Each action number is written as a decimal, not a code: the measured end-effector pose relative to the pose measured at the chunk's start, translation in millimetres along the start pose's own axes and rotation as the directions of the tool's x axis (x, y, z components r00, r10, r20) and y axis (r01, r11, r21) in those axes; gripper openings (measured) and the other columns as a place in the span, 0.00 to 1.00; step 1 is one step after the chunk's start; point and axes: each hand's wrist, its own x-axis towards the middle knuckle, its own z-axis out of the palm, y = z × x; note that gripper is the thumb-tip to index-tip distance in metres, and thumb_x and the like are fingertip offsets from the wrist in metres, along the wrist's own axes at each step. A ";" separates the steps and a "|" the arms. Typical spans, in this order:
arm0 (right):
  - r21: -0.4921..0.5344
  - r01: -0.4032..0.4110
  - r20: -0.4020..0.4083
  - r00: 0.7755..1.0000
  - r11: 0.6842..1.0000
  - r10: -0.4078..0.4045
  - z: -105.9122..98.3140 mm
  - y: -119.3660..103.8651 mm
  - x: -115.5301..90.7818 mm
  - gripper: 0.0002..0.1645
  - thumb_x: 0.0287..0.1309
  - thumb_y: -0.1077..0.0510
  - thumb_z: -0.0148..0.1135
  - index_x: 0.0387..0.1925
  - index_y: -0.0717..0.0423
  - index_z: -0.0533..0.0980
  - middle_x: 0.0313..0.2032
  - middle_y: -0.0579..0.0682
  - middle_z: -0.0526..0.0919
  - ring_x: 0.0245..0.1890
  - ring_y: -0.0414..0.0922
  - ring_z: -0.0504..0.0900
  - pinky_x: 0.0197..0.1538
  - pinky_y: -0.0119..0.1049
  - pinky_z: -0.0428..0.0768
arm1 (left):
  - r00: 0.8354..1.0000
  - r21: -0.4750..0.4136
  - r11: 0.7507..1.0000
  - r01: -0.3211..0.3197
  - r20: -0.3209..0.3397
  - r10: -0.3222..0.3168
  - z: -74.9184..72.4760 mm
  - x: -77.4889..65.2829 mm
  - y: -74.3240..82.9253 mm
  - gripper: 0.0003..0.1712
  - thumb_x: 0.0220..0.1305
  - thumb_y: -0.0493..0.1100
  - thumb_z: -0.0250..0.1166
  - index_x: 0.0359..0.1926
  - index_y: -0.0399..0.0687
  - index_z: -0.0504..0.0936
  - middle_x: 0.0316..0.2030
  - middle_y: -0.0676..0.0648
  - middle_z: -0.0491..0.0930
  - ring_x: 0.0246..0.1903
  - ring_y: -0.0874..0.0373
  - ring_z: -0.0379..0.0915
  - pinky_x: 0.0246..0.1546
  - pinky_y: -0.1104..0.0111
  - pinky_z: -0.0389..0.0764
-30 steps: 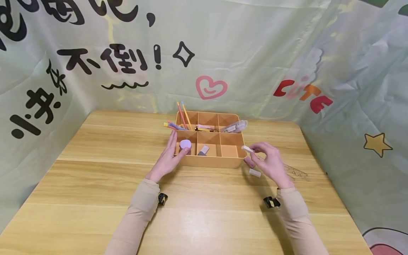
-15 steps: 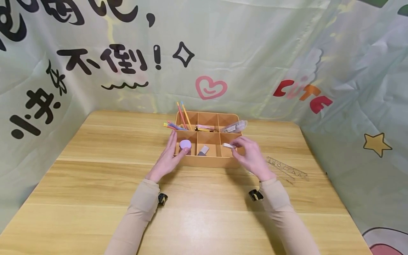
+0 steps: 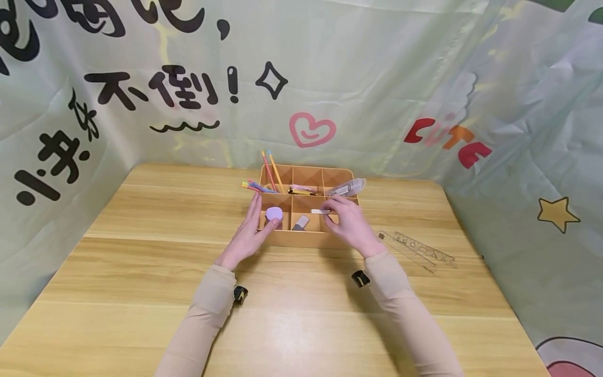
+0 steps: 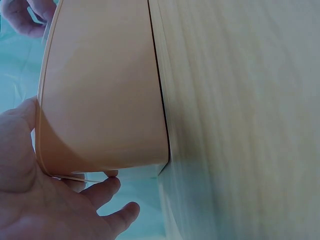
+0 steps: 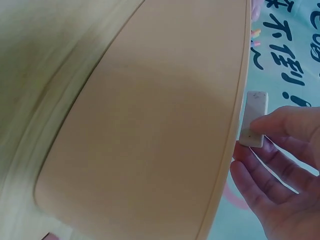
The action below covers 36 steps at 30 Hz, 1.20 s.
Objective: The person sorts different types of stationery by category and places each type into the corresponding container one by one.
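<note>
An orange-tan desk organizer (image 3: pixel 306 239) with several compartments stands on the table. My left hand (image 3: pixel 246 238) grips its left front corner, thumb over the rim and fingers along the side. In the right wrist view, a white eraser (image 5: pixel 256 112) is pinched between thumb and fingers of my right hand (image 3: pixel 350 222), just above the rim. From the head view, that hand hovers over the front right compartment, with the eraser's end reaching over the middle one. A grey-and-white eraser (image 3: pixel 300 223) lies in the front middle compartment. A purple round-topped item (image 3: pixel 274 213) sits in the front left one.
Pencils (image 3: pixel 269 172) and coloured pens (image 3: pixel 256 186) lean in the back left compartment. More pens (image 3: pixel 302 191) lie in the back middle, and a clear packet (image 3: pixel 347 187) in the back right. Transparent rulers (image 3: pixel 424 247) lie on the table (image 3: pixel 301 324) to the right.
My right hand has carried the white eraser leftward from beside the organizer to over its front compartments. More of the rulers shows now. My left hand stays where it was.
</note>
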 end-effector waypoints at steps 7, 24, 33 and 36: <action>-0.035 0.055 0.046 0.998 0.998 -0.054 5.8 -0.5 10.5 0.09 0.52 0.71 0.66 0.37 0.63 0.82 0.37 0.55 0.84 0.38 0.51 0.86 0.46 0.46 0.85 | 1.000 -0.002 1.000 0.003 0.001 -0.003 -0.4 -0.3 0.4 0.51 0.76 0.61 0.51 0.80 0.46 0.31 0.81 0.49 0.24 0.81 0.44 0.31 0.79 0.45 0.45; -0.112 0.040 0.253 0.967 0.993 -0.011 16.7 -8.4 28.0 0.12 0.48 0.74 0.64 0.36 0.63 0.84 0.37 0.55 0.86 0.39 0.52 0.85 0.48 0.46 0.84 | 1.000 0.019 1.000 -0.008 -0.006 0.008 -0.7 0.0 1.7 0.52 0.76 0.60 0.52 0.80 0.41 0.32 0.81 0.44 0.26 0.81 0.43 0.31 0.79 0.46 0.46; -0.249 0.096 0.316 0.949 0.964 -0.013 26.3 -7.8 34.7 0.08 0.49 0.66 0.73 0.35 0.57 0.85 0.38 0.52 0.88 0.42 0.52 0.86 0.52 0.51 0.81 | 1.000 0.013 1.000 0.002 -0.005 -0.002 0.3 1.1 1.2 0.51 0.76 0.60 0.52 0.80 0.43 0.32 0.81 0.45 0.26 0.81 0.44 0.31 0.79 0.47 0.45; -0.247 0.085 0.283 0.959 0.965 -0.012 24.3 -8.4 31.3 0.11 0.53 0.61 0.74 0.41 0.57 0.85 0.44 0.53 0.88 0.50 0.54 0.84 0.61 0.54 0.77 | 1.000 0.017 1.000 -0.006 -0.004 0.006 0.2 1.3 1.4 0.51 0.76 0.59 0.52 0.80 0.42 0.32 0.81 0.46 0.25 0.81 0.44 0.31 0.79 0.47 0.45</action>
